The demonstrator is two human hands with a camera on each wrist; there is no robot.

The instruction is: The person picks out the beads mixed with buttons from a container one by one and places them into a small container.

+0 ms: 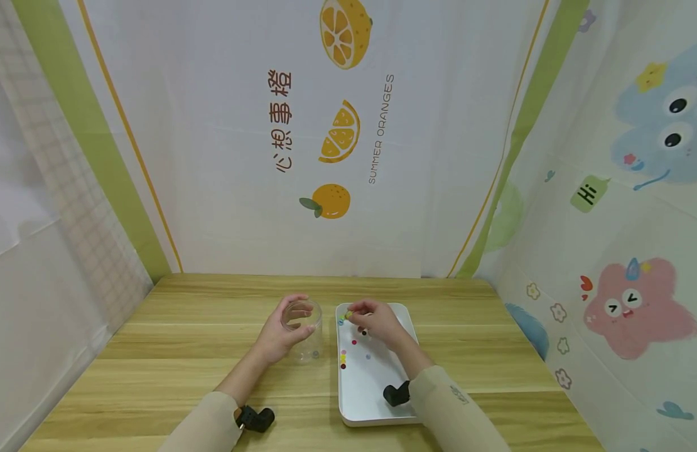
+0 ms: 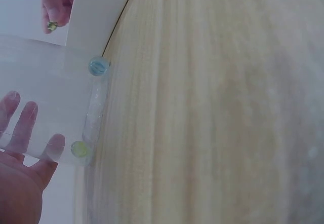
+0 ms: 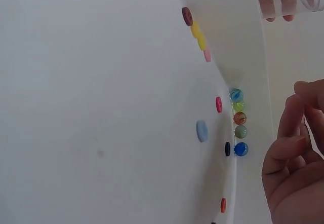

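My left hand (image 1: 277, 336) grips a clear cylindrical jar (image 1: 310, 342) standing on the table beside the tray. Through its wall in the left wrist view show a blue marble (image 2: 98, 66) and a yellow-green marble (image 2: 79, 149) at the bottom. Above the far left part of the white tray (image 1: 362, 402), my right hand (image 1: 379, 322) pinches a yellowish-green marble (image 2: 52, 27) between fingertips and thumb. Several marbles, including a dark blue one (image 3: 241, 149) and a reddish-brown one (image 3: 240, 118), lie in a row along the tray's wall.
Several buttons lie scattered in the tray, among them a brown button (image 3: 187, 16), a pale blue button (image 3: 202, 131) and a red button (image 3: 223, 205). The tray's raised rim stands between the jar and the marbles. A wooden table (image 1: 213, 339) carries everything.
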